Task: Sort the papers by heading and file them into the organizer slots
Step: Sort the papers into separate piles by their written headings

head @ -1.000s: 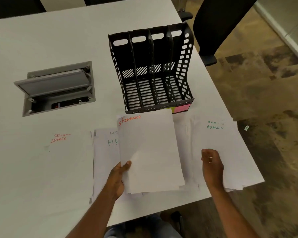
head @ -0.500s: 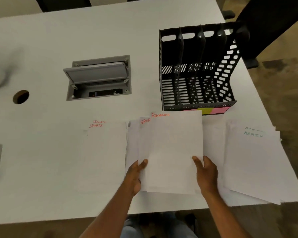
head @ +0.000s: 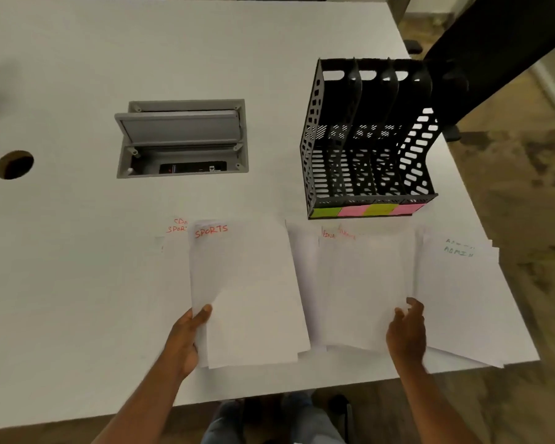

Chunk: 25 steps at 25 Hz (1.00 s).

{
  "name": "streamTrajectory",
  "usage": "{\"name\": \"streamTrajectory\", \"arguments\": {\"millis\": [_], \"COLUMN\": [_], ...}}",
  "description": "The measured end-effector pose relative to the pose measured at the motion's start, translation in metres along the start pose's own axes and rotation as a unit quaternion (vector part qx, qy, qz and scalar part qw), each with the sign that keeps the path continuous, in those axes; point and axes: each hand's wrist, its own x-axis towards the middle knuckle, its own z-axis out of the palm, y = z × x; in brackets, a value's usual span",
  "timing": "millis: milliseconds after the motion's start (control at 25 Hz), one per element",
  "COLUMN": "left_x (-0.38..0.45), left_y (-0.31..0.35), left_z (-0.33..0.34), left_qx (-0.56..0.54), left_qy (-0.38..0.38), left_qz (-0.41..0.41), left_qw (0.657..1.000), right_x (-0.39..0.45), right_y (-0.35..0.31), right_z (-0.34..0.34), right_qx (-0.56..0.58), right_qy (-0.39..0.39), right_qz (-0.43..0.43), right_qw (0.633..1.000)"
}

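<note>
spanning nearly the whole view, a white counter [head: 77, 283] carries everything in this sorting job, with a dark chair [head: 500, 43] pushed against its far right corner. a black four-slot organizer [head: 369, 139] stands upright toward the right side of the counter, its slots holding no paper, and a row of green and pink sticky labels [head: 366, 210] runs along its front lip. left of it, a grey cable box [head: 181, 137] is set into the surface with its lid tipped open, and a round grommet hole [head: 14, 164] sits well apart at the far left. along the near edge lie the paper piles: a stack headed sports [head: 247, 283] in red, gripped at its lower left edge by the left hand [head: 186, 338], thumb on top, and overlapping another sports sheet [head: 173, 251] just beside it; a finance pile [head: 359, 283] in the middle, directly in front of the organizer, heading partly blurred; and an admin pile [head: 462, 293] in green lettering, fanned out at the right, overhanging the counter's edge. the right hand [head: 406, 331] rests with fingers loosely spread on the lower right corner of the finance pile, pressing rather than pinching it.
</note>
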Motion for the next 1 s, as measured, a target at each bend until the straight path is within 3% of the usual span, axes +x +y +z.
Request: {"name": "streamTrajectory", "arguments": {"millis": [120, 240, 360, 440, 480, 800, 1000], "left_x": [-0.003, -0.008, -0.011, -0.012, -0.012, -0.01, -0.009], "left_y": [0.002, -0.001, -0.003, 0.001, 0.004, 0.023, 0.033], "left_z": [-0.018, -0.028, -0.037, -0.044, -0.048, -0.102, -0.131], "left_qx": [-0.003, -0.016, -0.024, -0.025, -0.025, -0.028, -0.084], "left_qy": [0.014, 0.014, 0.006, 0.0, -0.004, -0.008, 0.019], "left_qz": [-0.002, -0.013, -0.019, -0.02, -0.017, -0.007, -0.003], "left_qw": [1.0, 1.0, 1.0, 0.999, 1.0, 1.0, 0.996], "right_x": [0.006, -0.025, -0.097, -0.144, -0.162, -0.19, -0.167], "right_y": [0.003, -0.03, -0.095, -0.127, -0.136, -0.134, -0.132], "right_z": [0.007, 0.025, 0.055, 0.078, 0.089, 0.121, 0.129], "right_qx": [-0.102, -0.034, 0.152, 0.168, 0.167, 0.145, 0.152], "right_qy": [0.039, 0.053, -0.147, -0.262, -0.28, -0.183, -0.104], "right_qz": [-0.01, -0.098, -0.082, -0.061, -0.063, -0.107, -0.086], "right_qw": [0.994, 0.993, 0.974, 0.948, 0.943, 0.966, 0.979]}}
